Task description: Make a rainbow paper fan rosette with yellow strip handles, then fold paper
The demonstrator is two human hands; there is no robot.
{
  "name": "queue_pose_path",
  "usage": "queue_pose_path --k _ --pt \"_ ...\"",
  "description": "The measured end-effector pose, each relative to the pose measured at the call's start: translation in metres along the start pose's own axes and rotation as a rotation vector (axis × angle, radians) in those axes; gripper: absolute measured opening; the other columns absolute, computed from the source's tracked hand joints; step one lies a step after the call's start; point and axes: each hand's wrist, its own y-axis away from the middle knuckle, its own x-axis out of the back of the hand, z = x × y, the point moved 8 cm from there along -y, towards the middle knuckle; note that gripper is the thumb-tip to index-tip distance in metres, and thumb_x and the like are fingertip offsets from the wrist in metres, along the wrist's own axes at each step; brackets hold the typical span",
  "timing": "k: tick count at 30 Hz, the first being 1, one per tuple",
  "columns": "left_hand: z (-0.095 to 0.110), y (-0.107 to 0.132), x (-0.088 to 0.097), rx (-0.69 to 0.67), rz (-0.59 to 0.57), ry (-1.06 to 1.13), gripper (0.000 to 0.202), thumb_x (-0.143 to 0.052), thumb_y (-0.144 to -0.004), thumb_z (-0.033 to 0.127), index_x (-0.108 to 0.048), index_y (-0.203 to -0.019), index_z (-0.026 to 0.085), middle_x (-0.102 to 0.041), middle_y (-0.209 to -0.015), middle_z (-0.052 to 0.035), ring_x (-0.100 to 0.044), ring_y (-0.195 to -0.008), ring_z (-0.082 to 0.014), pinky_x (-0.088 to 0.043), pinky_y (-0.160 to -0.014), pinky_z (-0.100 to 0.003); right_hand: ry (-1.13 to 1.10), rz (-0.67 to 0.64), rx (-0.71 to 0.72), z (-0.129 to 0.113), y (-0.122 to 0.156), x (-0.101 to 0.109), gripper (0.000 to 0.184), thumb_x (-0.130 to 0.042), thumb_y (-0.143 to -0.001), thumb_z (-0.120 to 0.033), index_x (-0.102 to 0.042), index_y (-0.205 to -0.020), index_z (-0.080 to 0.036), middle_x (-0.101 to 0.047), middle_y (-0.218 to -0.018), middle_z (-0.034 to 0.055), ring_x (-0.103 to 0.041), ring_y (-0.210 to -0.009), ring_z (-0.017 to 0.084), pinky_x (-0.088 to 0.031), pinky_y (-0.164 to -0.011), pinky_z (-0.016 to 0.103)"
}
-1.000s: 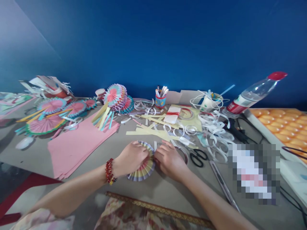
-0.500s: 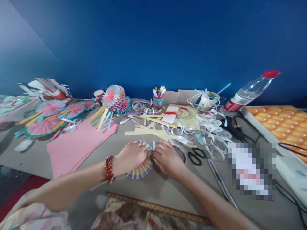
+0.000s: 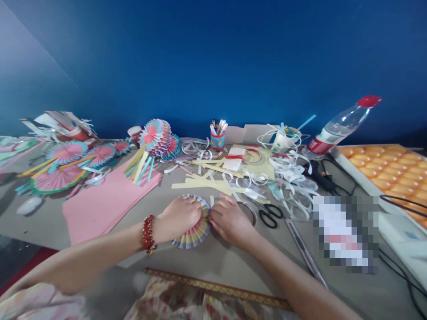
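A round pleated paper rosette (image 3: 193, 238), pink at the centre, then yellow with a pale purple rim, lies on the grey table in front of me. My left hand (image 3: 180, 218), a red bead bracelet (image 3: 148, 234) at its wrist, rests over its upper left part with curled fingers pressed on the folds. At the rosette's right edge, my right hand (image 3: 231, 220) is closed with its fingertips against the rim; its thumb is mostly hidden. A small white paper strip (image 3: 212, 201) shows between the hands. Behind the right hand is a roll of tape (image 3: 252, 211).
Pink paper sheets (image 3: 106, 204) and finished pleated fans (image 3: 68, 153) lie left. Yellow strips (image 3: 203, 183) and white curled strips (image 3: 300, 186) are scattered behind. Black-handled scissors (image 3: 271, 216), a utility knife (image 3: 305, 251) and a tilted-looking bottle (image 3: 340, 129) are right. A pen cup (image 3: 218, 140) stands behind.
The whole view has shifted slightly, so things appear a little further left. Both hands keep nearly the same hold on the rosette.
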Motion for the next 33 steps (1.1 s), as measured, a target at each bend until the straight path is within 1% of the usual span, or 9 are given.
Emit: queue_pose_path --k 3,7,13,18,21,25,30,33 --pt "0.000 0.002 0.000 -0.022 0.013 0.001 0.011 -0.055 -0.091 0.011 -0.066 -0.087 0.012 -0.068 -0.090 -0.0091 -0.065 -0.087 -0.0253 -0.048 -0.076 -0.037 -0.005 -0.005 0.003 0.000 0.000 0.000 0.010 -0.056 -0.090 -0.019 -0.065 -0.085 -0.019 -0.067 -0.087 0.0048 -0.057 -0.090 0.021 -0.029 -0.111 0.044" --pt "0.000 0.005 -0.002 -0.027 0.022 -0.027 0.014 -0.053 -0.092 0.011 -0.066 -0.088 0.013 -0.068 -0.091 -0.0089 -0.065 -0.087 -0.0241 -0.047 -0.078 -0.036 -0.004 0.004 0.013 0.000 0.000 -0.002 0.009 -0.057 -0.090 -0.020 -0.065 -0.085 -0.019 -0.067 -0.086 0.0050 -0.057 -0.090 0.021 -0.029 -0.110 0.044" --pt "0.001 0.003 -0.007 -0.043 0.000 -0.062 0.014 -0.055 -0.092 0.010 -0.067 -0.086 0.012 -0.069 -0.089 -0.0093 -0.065 -0.086 -0.0240 -0.046 -0.074 -0.034 0.002 0.009 0.025 -0.002 -0.001 -0.001 0.012 -0.055 -0.091 -0.020 -0.065 -0.085 -0.019 -0.067 -0.087 0.0056 -0.056 -0.090 0.021 -0.029 -0.111 0.044" --pt "-0.004 0.005 -0.010 -0.056 0.011 -0.054 0.012 -0.056 -0.091 0.010 -0.067 -0.086 0.014 -0.069 -0.090 -0.0077 -0.064 -0.083 -0.0231 -0.047 -0.072 -0.034 0.005 -0.001 0.022 -0.003 0.000 -0.001 0.013 -0.054 -0.092 -0.020 -0.065 -0.086 -0.018 -0.068 -0.087 0.0058 -0.057 -0.090 0.021 -0.028 -0.112 0.045" --pt "-0.005 0.005 -0.011 -0.052 -0.008 -0.038 0.014 -0.055 -0.091 0.009 -0.067 -0.086 0.014 -0.069 -0.090 -0.0076 -0.065 -0.084 -0.0227 -0.047 -0.072 -0.033 0.004 -0.012 0.021 -0.002 0.000 -0.003 0.012 -0.054 -0.091 -0.019 -0.065 -0.087 -0.018 -0.068 -0.088 0.0062 -0.058 -0.092 0.021 -0.027 -0.112 0.045" --pt "-0.005 0.003 -0.011 -0.035 -0.063 -0.014 0.017 -0.052 -0.092 0.008 -0.068 -0.089 0.013 -0.069 -0.092 -0.0074 -0.065 -0.083 -0.0223 -0.048 -0.071 -0.032 0.006 0.001 0.033 -0.003 -0.001 -0.002 0.012 -0.054 -0.091 -0.019 -0.065 -0.087 -0.018 -0.068 -0.089 0.0063 -0.058 -0.093 0.021 -0.027 -0.112 0.046" --pt "-0.003 0.002 -0.009 -0.021 -0.053 0.003 0.017 -0.052 -0.091 0.007 -0.068 -0.089 0.013 -0.069 -0.092 -0.0084 -0.066 -0.085 -0.0234 -0.049 -0.073 -0.032 0.008 0.013 0.039 -0.003 0.000 -0.001 0.014 -0.052 -0.093 -0.020 -0.065 -0.087 -0.019 -0.068 -0.087 0.0060 -0.058 -0.091 0.021 -0.028 -0.112 0.046" --pt "-0.004 0.003 -0.010 -0.021 -0.059 0.002 0.017 -0.052 -0.090 0.005 -0.067 -0.090 0.012 -0.068 -0.091 -0.0087 -0.066 -0.084 -0.0234 -0.049 -0.072 -0.032 0.006 0.015 0.040 -0.003 0.000 -0.002 0.014 -0.052 -0.093 -0.021 -0.065 -0.087 -0.019 -0.067 -0.087 0.0061 -0.058 -0.092 0.021 -0.027 -0.112 0.046"
